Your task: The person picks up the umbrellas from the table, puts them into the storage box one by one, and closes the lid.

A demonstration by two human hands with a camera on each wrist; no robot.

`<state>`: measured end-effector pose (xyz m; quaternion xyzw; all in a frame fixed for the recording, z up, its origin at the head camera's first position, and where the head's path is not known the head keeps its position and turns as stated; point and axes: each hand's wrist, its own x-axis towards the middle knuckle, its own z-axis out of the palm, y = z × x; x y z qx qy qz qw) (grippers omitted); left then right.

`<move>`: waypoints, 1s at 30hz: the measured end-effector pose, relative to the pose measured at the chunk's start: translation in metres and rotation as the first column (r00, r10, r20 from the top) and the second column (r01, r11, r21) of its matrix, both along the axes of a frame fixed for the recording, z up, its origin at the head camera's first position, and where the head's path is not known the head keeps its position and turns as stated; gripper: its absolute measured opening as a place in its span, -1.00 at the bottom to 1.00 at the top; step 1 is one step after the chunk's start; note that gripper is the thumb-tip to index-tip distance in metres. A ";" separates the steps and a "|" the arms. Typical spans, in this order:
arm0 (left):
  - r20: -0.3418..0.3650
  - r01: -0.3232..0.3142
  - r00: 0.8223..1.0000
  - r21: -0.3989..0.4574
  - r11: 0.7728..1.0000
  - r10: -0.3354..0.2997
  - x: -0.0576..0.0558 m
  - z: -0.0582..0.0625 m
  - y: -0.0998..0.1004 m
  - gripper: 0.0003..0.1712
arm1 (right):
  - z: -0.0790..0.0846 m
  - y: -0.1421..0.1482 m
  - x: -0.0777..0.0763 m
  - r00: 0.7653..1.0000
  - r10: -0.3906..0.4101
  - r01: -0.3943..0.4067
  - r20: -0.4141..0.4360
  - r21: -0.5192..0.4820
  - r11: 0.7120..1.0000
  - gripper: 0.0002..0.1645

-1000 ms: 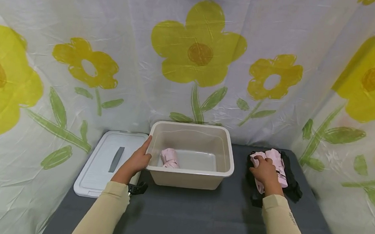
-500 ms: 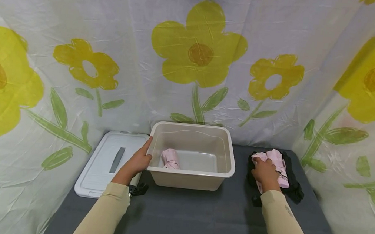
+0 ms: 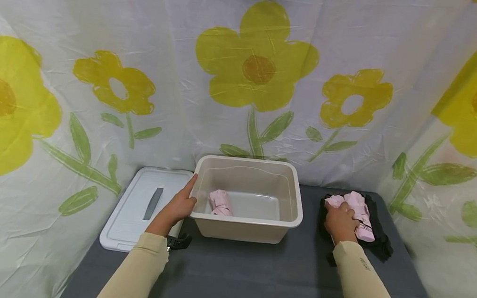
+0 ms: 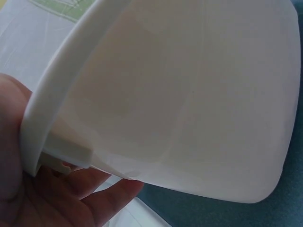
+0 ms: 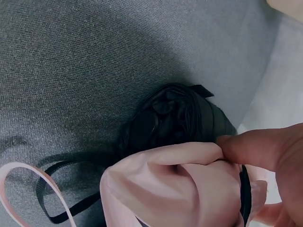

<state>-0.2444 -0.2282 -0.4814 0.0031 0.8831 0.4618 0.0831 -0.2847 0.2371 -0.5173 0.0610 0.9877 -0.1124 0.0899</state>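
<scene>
A beige plastic storage bin (image 3: 237, 228) stands at the middle back of the table, with a pink rolled fabric bundle (image 3: 220, 202) inside at its left. My left hand (image 3: 177, 206) grips the bin's left rim; in the left wrist view the fingers (image 4: 111, 201) curl beneath the edge. At the right, my right hand (image 3: 340, 222) pinches a second pink rolled bundle (image 5: 165, 189) of thin, shiny fabric with a black band and a loop strap. Another pink roll (image 3: 360, 212) lies beside it. Black fabric bundles (image 3: 380, 239) lie under and around these rolls.
A white lid (image 3: 136, 216) with a grey handle lies left of the bin, under my left forearm. The dark grey tabletop (image 3: 248, 282) stretches across the front. A flower-printed curtain (image 3: 175, 91) hangs behind and along both sides.
The view has shifted slightly. My right hand has sunk a little and closed further on the pink bundle. My left hand stays at the bin's rim.
</scene>
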 end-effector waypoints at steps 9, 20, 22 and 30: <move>0.001 -0.007 1.000 0.011 1.000 0.007 -0.001 -0.001 0.001 -0.13 | 0.003 0.004 -0.002 1.000 -0.002 0.002 0.031 -0.007 1.000 -0.43; 0.009 -0.006 1.000 0.011 1.000 0.006 0.001 0.000 0.001 -0.12 | 0.017 -0.002 -0.001 0.997 0.075 -0.076 -0.015 -0.062 0.995 -0.43; 0.013 -0.008 1.000 0.014 1.000 0.008 0.001 0.001 0.001 -0.13 | 0.020 -0.001 -0.001 0.996 0.089 -0.089 -0.012 -0.071 0.993 -0.41; 0.021 -0.011 1.000 0.008 1.000 0.011 -0.001 0.001 0.001 -0.12 | 0.040 0.002 0.000 0.975 0.199 -0.208 -0.101 -0.091 0.974 -0.53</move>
